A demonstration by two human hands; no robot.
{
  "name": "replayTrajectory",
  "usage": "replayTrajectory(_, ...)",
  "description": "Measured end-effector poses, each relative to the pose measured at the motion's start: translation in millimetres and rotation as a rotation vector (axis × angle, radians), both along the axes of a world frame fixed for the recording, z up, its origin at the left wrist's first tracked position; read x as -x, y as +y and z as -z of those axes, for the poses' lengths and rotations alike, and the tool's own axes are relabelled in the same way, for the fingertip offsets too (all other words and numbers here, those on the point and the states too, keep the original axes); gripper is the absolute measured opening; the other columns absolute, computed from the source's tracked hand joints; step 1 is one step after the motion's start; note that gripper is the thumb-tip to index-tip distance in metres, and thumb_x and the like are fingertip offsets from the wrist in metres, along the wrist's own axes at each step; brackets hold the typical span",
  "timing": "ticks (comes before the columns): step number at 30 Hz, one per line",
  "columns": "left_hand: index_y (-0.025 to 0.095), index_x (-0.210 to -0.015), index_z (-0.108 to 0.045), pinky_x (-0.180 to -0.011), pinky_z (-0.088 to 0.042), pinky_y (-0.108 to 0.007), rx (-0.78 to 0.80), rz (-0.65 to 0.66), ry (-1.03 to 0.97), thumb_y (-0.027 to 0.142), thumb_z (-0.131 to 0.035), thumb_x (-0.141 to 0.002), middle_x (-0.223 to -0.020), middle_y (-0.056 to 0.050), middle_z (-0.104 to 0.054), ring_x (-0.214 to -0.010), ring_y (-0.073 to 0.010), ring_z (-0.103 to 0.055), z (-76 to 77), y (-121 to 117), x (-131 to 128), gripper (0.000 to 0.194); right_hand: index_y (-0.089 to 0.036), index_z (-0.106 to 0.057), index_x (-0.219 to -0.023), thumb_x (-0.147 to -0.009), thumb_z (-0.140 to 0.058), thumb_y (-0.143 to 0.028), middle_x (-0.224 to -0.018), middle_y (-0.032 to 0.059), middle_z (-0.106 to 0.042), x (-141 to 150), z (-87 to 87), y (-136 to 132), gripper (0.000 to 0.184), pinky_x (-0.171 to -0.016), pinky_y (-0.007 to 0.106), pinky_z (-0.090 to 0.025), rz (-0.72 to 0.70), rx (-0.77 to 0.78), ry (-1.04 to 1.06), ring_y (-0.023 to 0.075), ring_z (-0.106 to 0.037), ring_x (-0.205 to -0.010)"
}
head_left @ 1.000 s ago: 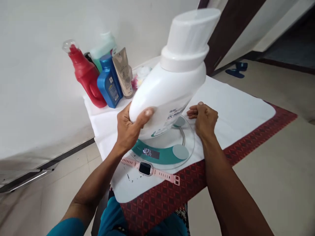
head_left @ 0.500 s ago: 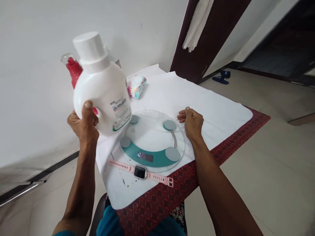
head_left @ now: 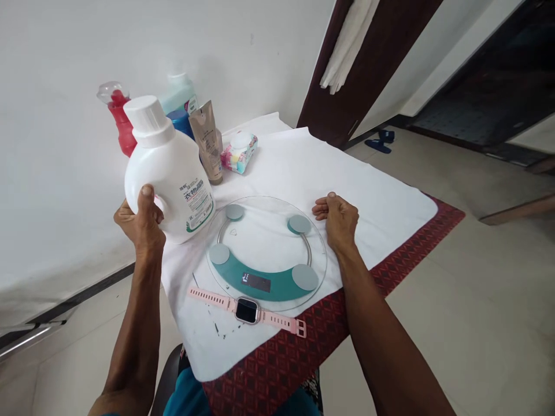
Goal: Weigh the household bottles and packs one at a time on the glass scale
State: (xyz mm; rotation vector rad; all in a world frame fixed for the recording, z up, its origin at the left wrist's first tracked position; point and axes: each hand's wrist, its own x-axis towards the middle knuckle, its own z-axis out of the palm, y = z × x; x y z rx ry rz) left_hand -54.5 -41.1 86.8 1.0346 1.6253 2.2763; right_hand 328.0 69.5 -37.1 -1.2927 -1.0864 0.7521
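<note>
Pink watch (head_left: 247,310) lies at near edge of round glass scale (head_left: 266,252). Right hand (head_left: 342,219) beside scale, fingers curled; cannot tell how tight. Left hand (head_left: 145,225) grips white bottle (head_left: 173,173), left of scale. Behind: brown tube (head_left: 208,141), flowery pack (head_left: 240,155).

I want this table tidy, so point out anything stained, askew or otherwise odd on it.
Dark marks speckle the white cloth near the pink watch, standing out against the plain fabric; stains or damage, I can't tell. The cloth also looks off-centre: red patterned cloth shows mainly along one side.
</note>
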Motion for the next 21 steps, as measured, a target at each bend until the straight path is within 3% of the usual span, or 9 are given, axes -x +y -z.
replayTrajectory(6,0.027,-0.063,-0.042,-0.047,-0.030,-0.031,-0.033,-0.024,-0.002,0.063,-0.092,-0.079,-0.055,0.007,-0.033,-0.049,-0.0111,-0.030,9.7,23.2,-17.6,0.063,-0.024,-0.074,-0.080,-0.090,-0.065,-0.100,-0.072,0.0065,-0.076,1.4,-6.2,-3.0,0.077,-0.063,0.034,-0.056,-0.015,0.045,-0.022,0.0203,-0.070,-0.065)
replayTrajectory(13,0.024,-0.067,-0.054,-0.057,-0.042,-0.032,-0.055,-0.059,0.033,0.073,-0.093,-0.082,-0.064,0.004,-0.047,-0.060,-0.0142,-0.046,21.1,52.4,-20.4,0.065,-0.025,-0.074,-0.083,-0.082,-0.071,-0.097,-0.079,0.0078,-0.077,-6.1,-16.4,-1.9,0.072,-0.071,0.039,-0.062,-0.082,0.173,-0.090,0.0233,-0.073,-0.073)
replayTrajectory(17,0.023,-0.071,-0.057,-0.060,-0.042,-0.031,-0.067,-0.067,0.029,0.073,-0.096,-0.081,-0.070,0.003,-0.048,-0.067,-0.0147,-0.049,24.7,70.3,-20.3,0.064,-0.027,-0.070,-0.093,-0.086,-0.079,-0.075,-0.096,0.0094,-0.081,3.0,-53.2,18.7,0.049,-0.089,0.049,-0.067,-0.085,0.163,-0.397,0.0300,-0.078,-0.092)
replayTrajectory(21,0.024,-0.074,-0.054,-0.061,-0.040,-0.031,-0.056,-0.094,0.056,0.072,-0.095,-0.082,-0.073,0.003,-0.047,-0.070,-0.0158,-0.048,30.3,80.6,-23.3,0.064,-0.028,-0.063,-0.101,-0.095,-0.077,-0.054,-0.116,0.0133,-0.081,69.8,-102.9,69.1,0.030,-0.112,0.053,-0.062,-0.147,0.108,-0.606,0.0339,-0.077,-0.116)
